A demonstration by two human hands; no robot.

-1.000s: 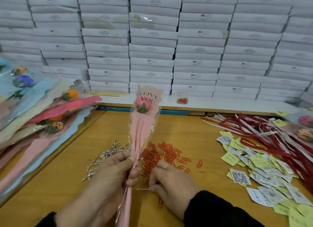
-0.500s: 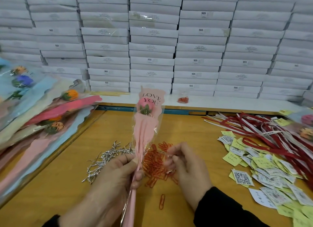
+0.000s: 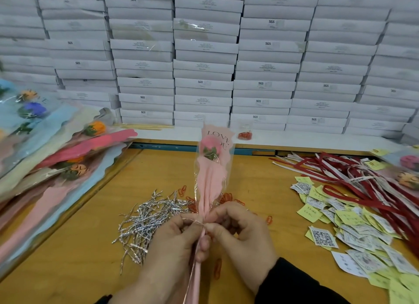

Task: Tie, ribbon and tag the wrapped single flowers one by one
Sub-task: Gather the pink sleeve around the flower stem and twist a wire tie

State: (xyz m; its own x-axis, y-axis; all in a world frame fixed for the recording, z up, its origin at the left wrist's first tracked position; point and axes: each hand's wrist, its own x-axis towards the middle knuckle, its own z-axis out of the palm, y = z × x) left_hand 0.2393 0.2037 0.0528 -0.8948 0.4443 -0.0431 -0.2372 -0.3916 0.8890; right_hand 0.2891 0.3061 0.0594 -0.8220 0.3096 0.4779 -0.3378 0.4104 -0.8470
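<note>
1. Left hand [image 3: 174, 247] curled round the stem of one pink wrapped flower [image 3: 212, 167], held upright; a silver twist tie [image 3: 192, 221] across the stem at the fingertips.
2. Right hand [image 3: 240, 233] touching the left, pinching that tie's end against the stem.
3. Just left of the left hand: one heap of silver ties [image 3: 149, 217], too many to count.
4. Beyond both hands: scattered orange paper clips [image 3: 229, 198].
5. Right of the right hand: piled tags [image 3: 340, 224], then red ribbons [image 3: 353, 179].
6. Far left: a stack of wrapped flowers [image 3: 56, 154].
7. Farthest: stacked white boxes [image 3: 204, 65].
</note>
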